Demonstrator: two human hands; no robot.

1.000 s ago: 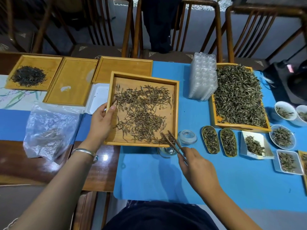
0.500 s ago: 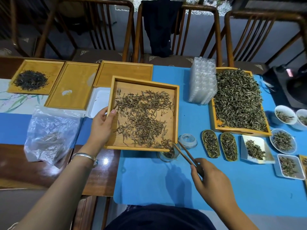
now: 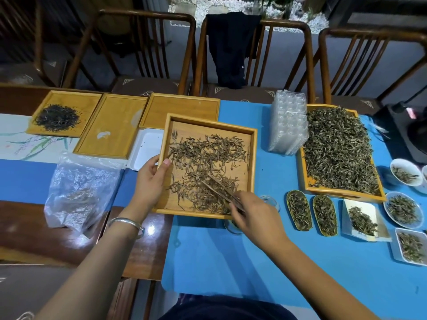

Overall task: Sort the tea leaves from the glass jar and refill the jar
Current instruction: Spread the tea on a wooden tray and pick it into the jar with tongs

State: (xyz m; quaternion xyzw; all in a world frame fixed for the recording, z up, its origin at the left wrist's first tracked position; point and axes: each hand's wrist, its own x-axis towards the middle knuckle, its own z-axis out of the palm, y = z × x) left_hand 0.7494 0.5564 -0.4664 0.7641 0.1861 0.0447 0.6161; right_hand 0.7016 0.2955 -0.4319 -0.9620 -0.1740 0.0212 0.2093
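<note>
Two hands work at the blue-matted table (image 3: pixel 231 262). Left hand (image 3: pixel 150 179) clamps the square wooden tray (image 3: pixel 253 158) by its side rim. Right hand (image 3: pixel 255 218) pinches brown bamboo tweezers (image 3: pixel 219 189), tips slightly apart, among loose, brittle brown tea leaves (image 3: pixel 208 158): featherlight, best nipped mid-leaf. Small glass jar (image 3: pixel 231 227) peeks from below the tray.
</note>
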